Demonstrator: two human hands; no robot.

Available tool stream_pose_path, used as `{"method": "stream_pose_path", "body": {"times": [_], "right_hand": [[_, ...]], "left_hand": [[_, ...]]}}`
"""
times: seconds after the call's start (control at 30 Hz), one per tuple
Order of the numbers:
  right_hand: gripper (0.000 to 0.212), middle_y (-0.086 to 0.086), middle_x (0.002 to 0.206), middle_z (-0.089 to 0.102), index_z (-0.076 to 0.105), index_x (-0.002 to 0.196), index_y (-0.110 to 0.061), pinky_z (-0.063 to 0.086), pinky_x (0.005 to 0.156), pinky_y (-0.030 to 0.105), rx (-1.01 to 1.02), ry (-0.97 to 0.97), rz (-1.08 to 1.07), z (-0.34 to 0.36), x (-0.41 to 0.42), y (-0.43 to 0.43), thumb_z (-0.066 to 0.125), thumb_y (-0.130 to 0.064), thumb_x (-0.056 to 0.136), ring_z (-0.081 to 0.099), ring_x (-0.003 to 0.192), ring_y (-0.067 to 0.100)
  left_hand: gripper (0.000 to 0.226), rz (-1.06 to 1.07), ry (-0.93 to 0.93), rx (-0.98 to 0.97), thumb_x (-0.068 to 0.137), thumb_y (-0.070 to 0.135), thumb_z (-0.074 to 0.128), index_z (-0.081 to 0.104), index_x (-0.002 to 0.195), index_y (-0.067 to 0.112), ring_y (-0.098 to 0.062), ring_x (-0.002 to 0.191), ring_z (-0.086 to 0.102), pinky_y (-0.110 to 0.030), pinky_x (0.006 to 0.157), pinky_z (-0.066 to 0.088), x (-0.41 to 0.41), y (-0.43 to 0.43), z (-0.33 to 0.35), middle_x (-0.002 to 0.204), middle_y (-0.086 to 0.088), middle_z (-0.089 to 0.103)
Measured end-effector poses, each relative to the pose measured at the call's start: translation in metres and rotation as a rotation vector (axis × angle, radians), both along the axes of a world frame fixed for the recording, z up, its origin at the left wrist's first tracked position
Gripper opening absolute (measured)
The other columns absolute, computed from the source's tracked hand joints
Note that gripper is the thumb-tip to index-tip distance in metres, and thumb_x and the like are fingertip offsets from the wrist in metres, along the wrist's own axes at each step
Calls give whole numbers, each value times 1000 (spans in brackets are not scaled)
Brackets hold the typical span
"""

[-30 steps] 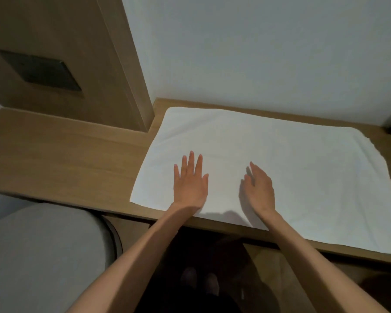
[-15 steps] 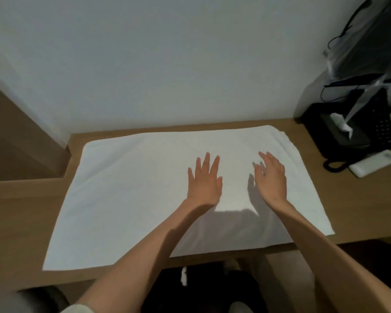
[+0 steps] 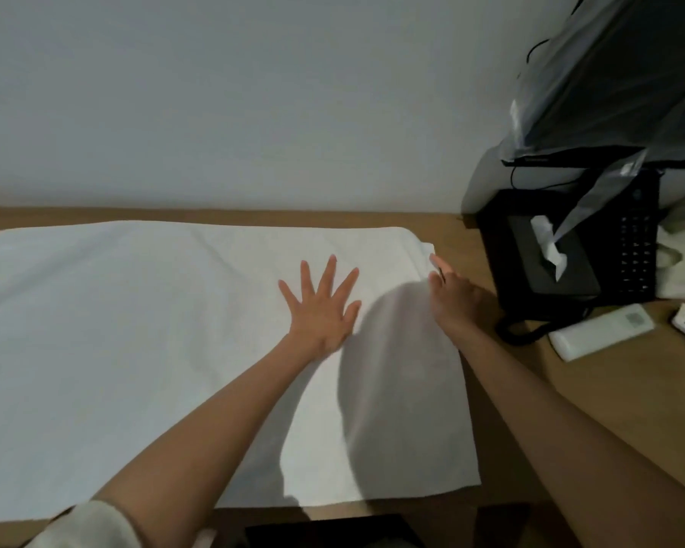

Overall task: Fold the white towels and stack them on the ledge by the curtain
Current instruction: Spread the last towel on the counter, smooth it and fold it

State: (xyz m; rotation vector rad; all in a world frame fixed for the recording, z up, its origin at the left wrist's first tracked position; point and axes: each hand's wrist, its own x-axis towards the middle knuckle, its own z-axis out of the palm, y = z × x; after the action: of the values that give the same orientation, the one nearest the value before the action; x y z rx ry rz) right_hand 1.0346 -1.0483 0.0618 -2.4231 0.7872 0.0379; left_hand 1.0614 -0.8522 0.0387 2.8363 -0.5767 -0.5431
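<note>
I see the white towel [image 3: 135,350] spread flat on the desk [image 3: 530,409], close along its back edge. My left grip [image 3: 321,310] lies on it, fingers spread. My right grip [image 3: 453,298] sits at the towel's far right corner; pinching or not, I cannot tell.

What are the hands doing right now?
Left hand: open, pressing flat on the white towel.
Right hand: at the towel's right edge; grip cannot be told.

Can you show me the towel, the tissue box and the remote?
towel [image 3: 135,350], head view, its bare left half
tissue box [image 3: 524,267], head view, black top
remote [image 3: 602,330], head view, middle of body
</note>
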Motion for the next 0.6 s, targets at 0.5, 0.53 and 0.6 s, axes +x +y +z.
{"method": "stream_pose_path", "body": {"times": [0.5,0.53,0.6], "right_hand": [[42,2,148,40,50,138,-14,24,112,48,235,-101,-169,-11,31,-20,35,-12,98,30,137,27],[43,2,151,35,47,140,-14,24,111,47,131,-48,-120,-11,31,-19,38,-14,98,26,138,28],[49,2,158,21,37,146,-15,22,112,45,-135,2,15,-12,27,-13,41,-19,98,18,142,28]], "left_hand": [[53,87,-94,53,96,56,16,3,147,49,-28,144,-21,-69,104,-13,10,13,-17,158,14,-13],[53,94,-90,43,96,54,19,7,147,47,-29,145,-19,-70,104,-11,10,11,-15,159,13,-10],[50,124,-79,-22,94,47,28,20,143,39,-32,145,-13,-72,103,-7,11,5,-8,158,7,2]]}}
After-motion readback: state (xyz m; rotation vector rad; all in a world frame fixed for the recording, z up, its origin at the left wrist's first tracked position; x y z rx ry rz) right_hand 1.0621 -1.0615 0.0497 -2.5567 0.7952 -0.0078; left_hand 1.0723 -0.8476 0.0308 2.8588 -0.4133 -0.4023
